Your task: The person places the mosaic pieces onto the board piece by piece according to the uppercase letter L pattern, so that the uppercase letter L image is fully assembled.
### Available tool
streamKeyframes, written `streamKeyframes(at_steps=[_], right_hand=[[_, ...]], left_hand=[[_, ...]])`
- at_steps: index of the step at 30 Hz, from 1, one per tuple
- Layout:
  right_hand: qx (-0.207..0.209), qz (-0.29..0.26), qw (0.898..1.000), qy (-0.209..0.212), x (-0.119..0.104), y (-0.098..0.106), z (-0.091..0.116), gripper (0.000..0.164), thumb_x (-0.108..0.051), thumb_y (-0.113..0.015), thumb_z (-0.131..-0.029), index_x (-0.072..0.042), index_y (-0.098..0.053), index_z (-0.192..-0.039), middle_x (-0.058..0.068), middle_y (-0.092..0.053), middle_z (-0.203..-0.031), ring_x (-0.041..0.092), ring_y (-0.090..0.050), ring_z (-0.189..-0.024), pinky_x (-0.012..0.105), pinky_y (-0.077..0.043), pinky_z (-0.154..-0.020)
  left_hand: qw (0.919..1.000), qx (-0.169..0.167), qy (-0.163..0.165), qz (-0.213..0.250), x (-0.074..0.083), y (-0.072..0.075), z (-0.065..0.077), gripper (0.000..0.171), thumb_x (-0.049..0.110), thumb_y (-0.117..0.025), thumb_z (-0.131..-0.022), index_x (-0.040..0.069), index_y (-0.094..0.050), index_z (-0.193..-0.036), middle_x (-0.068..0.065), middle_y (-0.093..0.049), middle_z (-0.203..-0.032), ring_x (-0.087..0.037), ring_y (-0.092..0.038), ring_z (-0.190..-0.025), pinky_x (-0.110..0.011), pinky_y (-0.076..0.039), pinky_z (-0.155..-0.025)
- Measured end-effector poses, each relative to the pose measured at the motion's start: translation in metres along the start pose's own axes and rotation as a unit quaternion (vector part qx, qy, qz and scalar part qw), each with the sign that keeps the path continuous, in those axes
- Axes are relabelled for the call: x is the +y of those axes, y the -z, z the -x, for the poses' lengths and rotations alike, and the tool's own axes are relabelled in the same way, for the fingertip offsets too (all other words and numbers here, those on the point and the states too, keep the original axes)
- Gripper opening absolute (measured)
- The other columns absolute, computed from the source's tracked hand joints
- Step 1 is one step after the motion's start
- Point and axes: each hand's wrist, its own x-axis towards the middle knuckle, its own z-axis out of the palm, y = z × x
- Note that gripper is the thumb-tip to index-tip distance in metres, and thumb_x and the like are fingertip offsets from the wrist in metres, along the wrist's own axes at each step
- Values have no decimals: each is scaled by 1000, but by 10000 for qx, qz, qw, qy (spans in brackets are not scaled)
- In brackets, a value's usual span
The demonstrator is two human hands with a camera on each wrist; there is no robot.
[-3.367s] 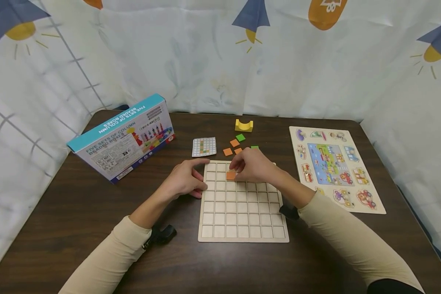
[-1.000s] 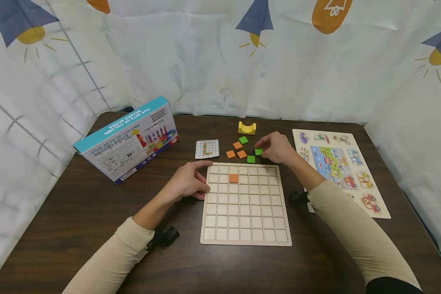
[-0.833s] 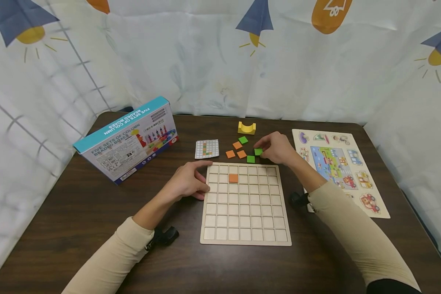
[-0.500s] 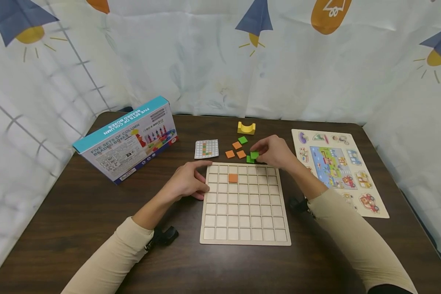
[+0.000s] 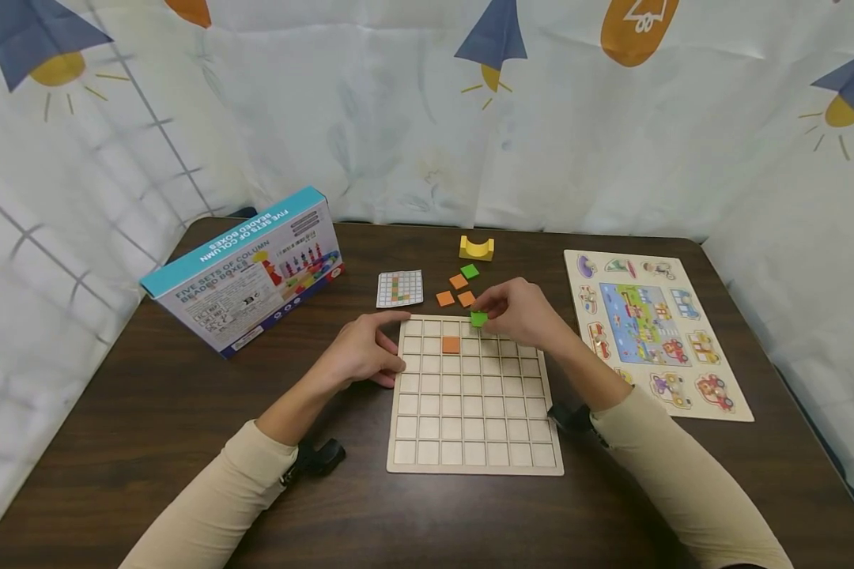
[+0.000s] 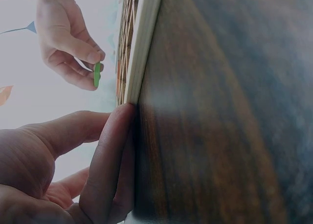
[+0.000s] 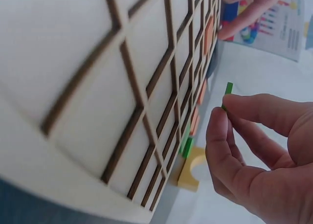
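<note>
My right hand [image 5: 521, 314] pinches a green square tile [image 5: 479, 318] between thumb and fingertips, over the top edge of the wooden grid board [image 5: 473, 407]. In the right wrist view the tile [image 7: 229, 89] stands edge-on, held above the board's cells. An orange tile [image 5: 451, 345] lies in a cell of the second row, third column. My left hand [image 5: 361, 348] rests against the board's left side, thumb near the upper left corner. The left wrist view has a fingertip of this hand [image 6: 105, 155] touching the board's side edge.
Behind the board lie loose orange tiles [image 5: 445, 299] and a green tile [image 5: 470, 271], near a yellow curved block [image 5: 476, 249]. A small pattern card [image 5: 400, 289] sits to their left. A cardboard box [image 5: 249, 273] stands at left; a picture puzzle board [image 5: 644, 316] lies at right.
The right hand has left the orange tile in its cell and moved to the green tiles. It has picked up a green one and carried it left to the board. The left hand stays put.
</note>
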Motion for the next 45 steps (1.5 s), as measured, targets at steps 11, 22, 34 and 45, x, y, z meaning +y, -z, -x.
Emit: streamKeyframes(at_steps=[11, 22, 34, 45], right_hand=[[-318, -135, 9994, 93, -12, -18, 11, 29, 3, -77, -83, -9, -80, -109, 6, -76, -102, 19, -66, -91, 30, -59, -75], [-591, 58, 9982, 59, -22, -31, 17, 27, 5, -80, -80, -10, -80, -103, 3, -74, -93, 17, -64, -85, 27, -58, -73], [-822, 235, 9959, 292, -27, -43, 19, 24, 3, -84, -77, -7, -79, -98, 2, -74, -89, 11, -64, -81, 23, -59, -72], [-751, 363, 9958, 380, -30, -44, 19, 24, 2, -86, -76, -7, -80, -98, 3, -75, -87, 11, -65, -80, 24, -59, -73]], left_hand=[[10000, -8, 11, 14, 0, 0, 0, 83, -10, -79, -83, 20, -50, -155, -20, -62, -102, -22, -74, -65, -39, -68, -61], [10000, -1, 43, -14, 2, 0, 0, 84, -10, -79, -83, 21, -50, -155, -20, -62, -102, -21, -74, -66, -39, -68, -61], [9999, -3, 92, -40, 2, 0, 0, 83, -10, -79, -84, 21, -50, -155, -20, -62, -104, -22, -74, -65, -39, -68, -61], [10000, -8, 46, -76, 1, 0, 0, 83, -9, -79, -84, 21, -49, -156, -20, -64, -104, -21, -74, -63, -38, -68, -61]])
